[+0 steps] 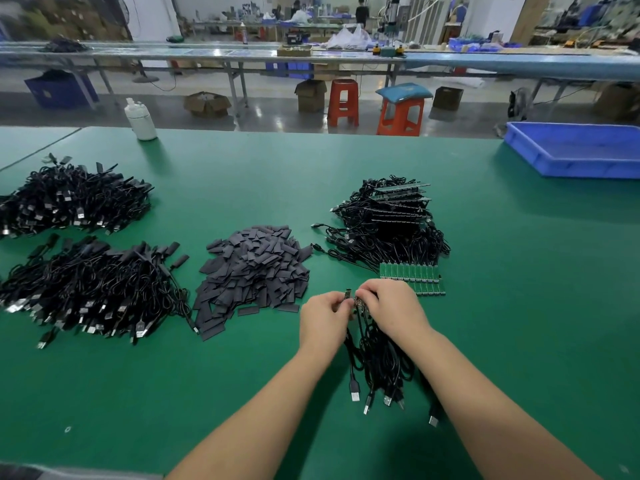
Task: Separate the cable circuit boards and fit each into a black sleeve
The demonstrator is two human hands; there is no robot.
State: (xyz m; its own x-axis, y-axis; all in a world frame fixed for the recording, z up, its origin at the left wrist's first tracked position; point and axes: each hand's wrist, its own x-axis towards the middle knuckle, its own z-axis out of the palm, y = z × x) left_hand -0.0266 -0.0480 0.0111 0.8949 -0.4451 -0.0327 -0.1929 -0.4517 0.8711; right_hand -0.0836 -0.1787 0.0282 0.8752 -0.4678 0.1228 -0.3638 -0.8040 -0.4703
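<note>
My left hand (323, 315) pinches a single small circuit board (347, 294) with its cable trailing down. My right hand (391, 306) grips the board ends of a bundle of black USB cables (381, 362) that hangs toward me over the green table. Just beyond my right hand lies a joined strip of green circuit boards (412, 277) with cables attached. A heap of flat black sleeves (254, 268) sits left of my hands.
A pile of unsleeved cables with board strips (388, 216) lies behind the green strip. Two piles of sleeved cables (86, 282) (72, 199) fill the left side. A blue tray (575, 150) stands far right, a white bottle (140, 119) at the far edge.
</note>
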